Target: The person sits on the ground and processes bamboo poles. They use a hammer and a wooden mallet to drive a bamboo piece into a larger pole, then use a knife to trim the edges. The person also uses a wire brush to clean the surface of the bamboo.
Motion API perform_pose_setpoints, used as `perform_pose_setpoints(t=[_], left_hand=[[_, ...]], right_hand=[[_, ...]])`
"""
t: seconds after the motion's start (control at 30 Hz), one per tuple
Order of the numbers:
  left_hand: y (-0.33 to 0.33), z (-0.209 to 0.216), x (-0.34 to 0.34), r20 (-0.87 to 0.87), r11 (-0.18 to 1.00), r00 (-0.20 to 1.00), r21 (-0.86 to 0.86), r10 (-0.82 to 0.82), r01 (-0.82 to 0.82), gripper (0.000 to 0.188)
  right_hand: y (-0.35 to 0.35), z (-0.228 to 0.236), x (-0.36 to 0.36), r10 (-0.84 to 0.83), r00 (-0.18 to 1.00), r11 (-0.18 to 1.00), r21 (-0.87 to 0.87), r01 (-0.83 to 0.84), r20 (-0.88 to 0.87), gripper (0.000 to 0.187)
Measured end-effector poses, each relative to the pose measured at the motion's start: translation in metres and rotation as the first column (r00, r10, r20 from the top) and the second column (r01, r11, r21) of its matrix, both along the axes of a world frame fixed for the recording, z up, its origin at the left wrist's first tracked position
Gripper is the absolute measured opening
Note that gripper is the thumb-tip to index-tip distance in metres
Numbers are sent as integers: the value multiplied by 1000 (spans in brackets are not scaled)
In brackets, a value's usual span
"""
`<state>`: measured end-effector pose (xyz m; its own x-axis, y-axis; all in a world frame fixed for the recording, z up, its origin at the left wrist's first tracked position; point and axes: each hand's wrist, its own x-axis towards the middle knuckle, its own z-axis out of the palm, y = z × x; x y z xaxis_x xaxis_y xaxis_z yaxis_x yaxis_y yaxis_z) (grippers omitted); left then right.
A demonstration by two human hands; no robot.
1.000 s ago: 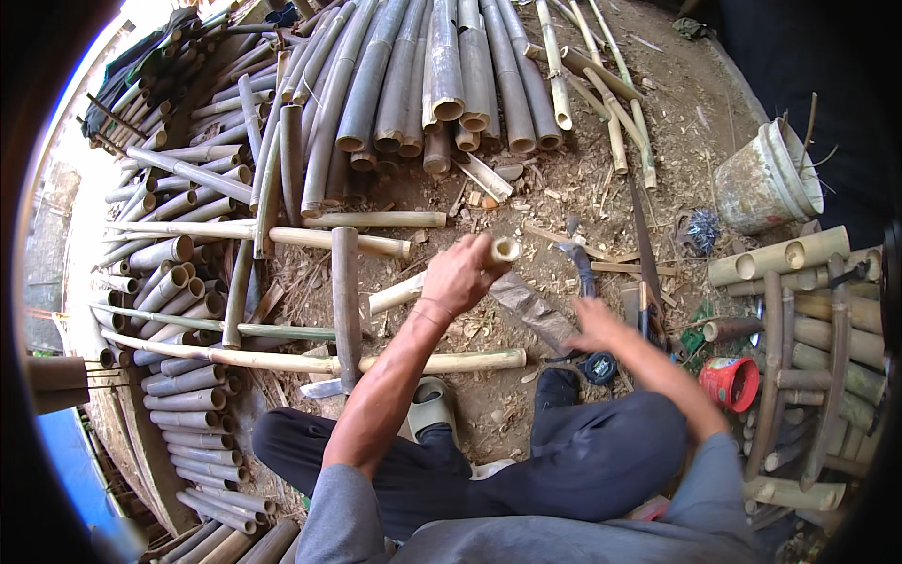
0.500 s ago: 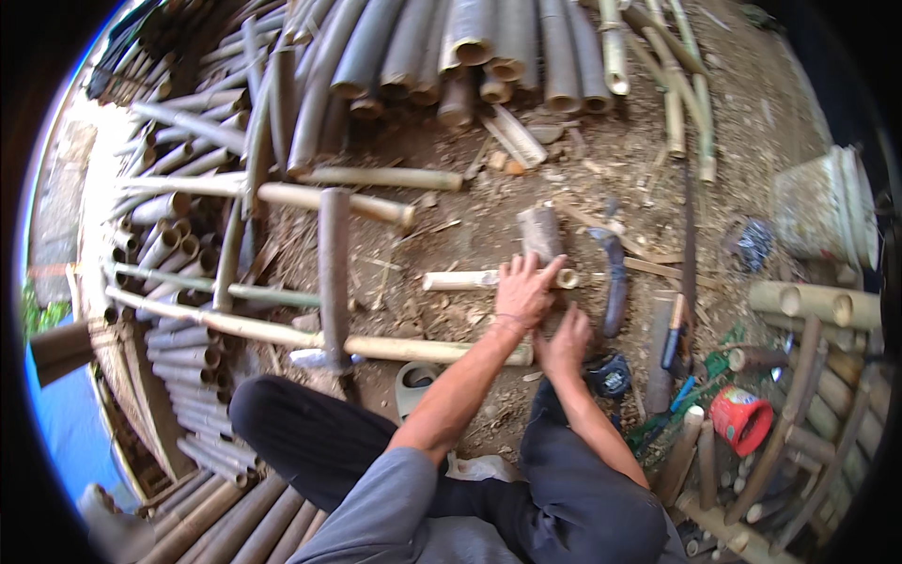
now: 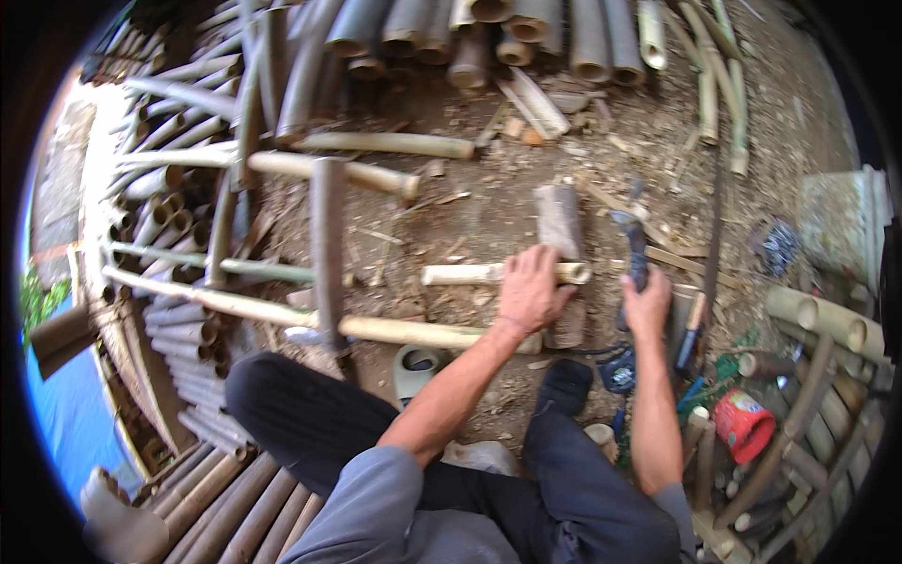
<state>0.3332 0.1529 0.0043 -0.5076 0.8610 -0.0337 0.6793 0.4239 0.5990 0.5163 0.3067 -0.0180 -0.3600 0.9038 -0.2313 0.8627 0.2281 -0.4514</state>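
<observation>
My left hand (image 3: 532, 289) is closed over a short pale bamboo piece (image 3: 458, 274), which lies crosswise over a brown wooden block (image 3: 560, 222). One end of the bamboo shows on each side of the hand. To the right, my right hand (image 3: 648, 303) is wrapped round a dark hammer (image 3: 636, 252), whose head points away from me. Its lower handle shows partly below the fingers.
A saw (image 3: 692, 331) with a blue-edged handle lies right of my right hand. Beyond it are a red container (image 3: 742, 425) and a white bucket (image 3: 844, 218). Long bamboo poles (image 3: 413, 331) lie at left; stacked bamboo tubes (image 3: 590, 62) fill the far side.
My right hand has left the spot beside the block, moved right and away from me, and taken hold of the hammer. My left hand stays on the bamboo piece, its fingers now curled round it.
</observation>
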Motion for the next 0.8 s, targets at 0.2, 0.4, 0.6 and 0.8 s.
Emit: perform_pose_setpoints(t=[0.2, 0.4, 0.6, 0.8], left_hand=[[8, 6, -6, -30, 989, 996, -122, -82, 78, 57], [9, 3, -22, 64, 962, 990, -235, -126, 137, 62], [11, 10, -28, -85, 968, 987, -223, -137, 115, 78], [5, -3, -31, 33, 967, 994, -233, -102, 107, 74]], right_hand=[[8, 0, 2, -82, 993, 987, -148, 68, -89, 55], [-17, 56, 36, -588, 655, 647, -762, 29, -475, 38], [-45, 81, 35, -557, 696, 609, -793, -28, -453, 34], [-58, 81, 30, -569, 677, 587, -807, -64, -467, 34]])
